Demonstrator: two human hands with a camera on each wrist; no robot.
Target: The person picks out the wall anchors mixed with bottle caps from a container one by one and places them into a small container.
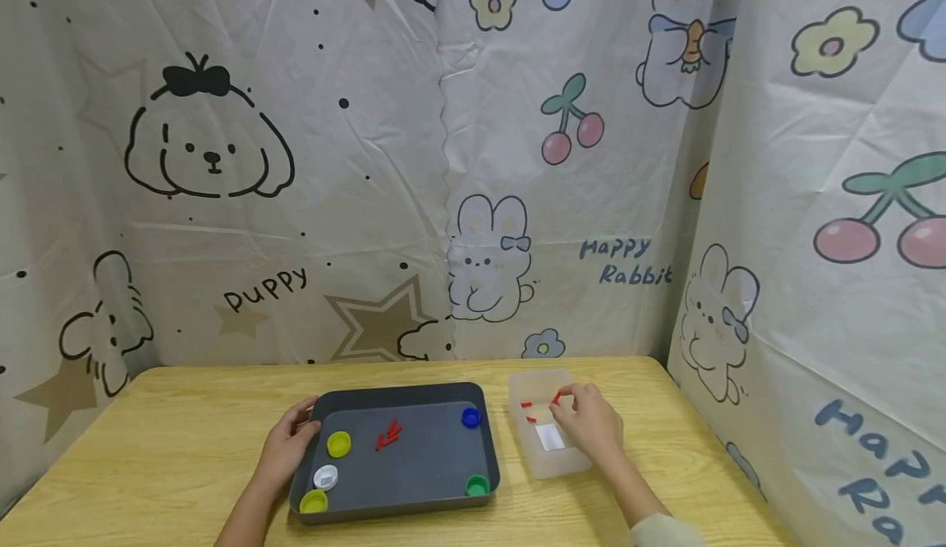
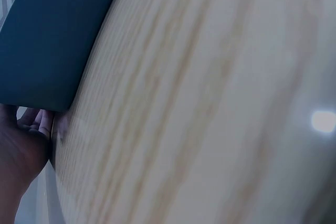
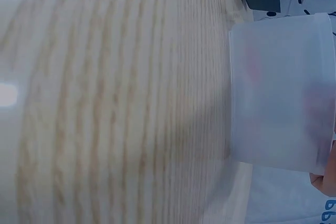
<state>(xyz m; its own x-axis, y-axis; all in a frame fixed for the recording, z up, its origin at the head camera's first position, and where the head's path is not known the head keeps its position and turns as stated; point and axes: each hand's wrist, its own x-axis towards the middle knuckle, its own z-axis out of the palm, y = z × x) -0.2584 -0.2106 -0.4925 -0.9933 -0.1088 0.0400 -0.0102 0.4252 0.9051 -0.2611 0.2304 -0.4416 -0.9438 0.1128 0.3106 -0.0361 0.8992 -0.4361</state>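
Observation:
My left hand [image 1: 284, 446] grips the left wall of a dark grey tray [image 1: 414, 473], thumb at the rim. Several small red sticks [image 1: 388, 434] lie in a loose cluster on the tray floor. Over a translucent plastic box [image 1: 553, 466] to the right, my right hand [image 1: 594, 425] pinches another small red stick [image 1: 557, 397] between thumb and fingers. Inside that box are two more red pieces [image 1: 531, 420] and a white rectangle [image 1: 550, 437]. In the right wrist view, the frosted box wall [image 3: 281, 93] partly hides the hand.
Round caps stand along the tray's sides: two yellow caps [image 1: 338, 445] and a white cap [image 1: 325, 477] at left, a blue cap [image 1: 471, 418] and a green cap [image 1: 476, 486] at right. A printed curtain [image 1: 369, 227] hangs behind the wooden table [image 1: 185, 415] and along its right side.

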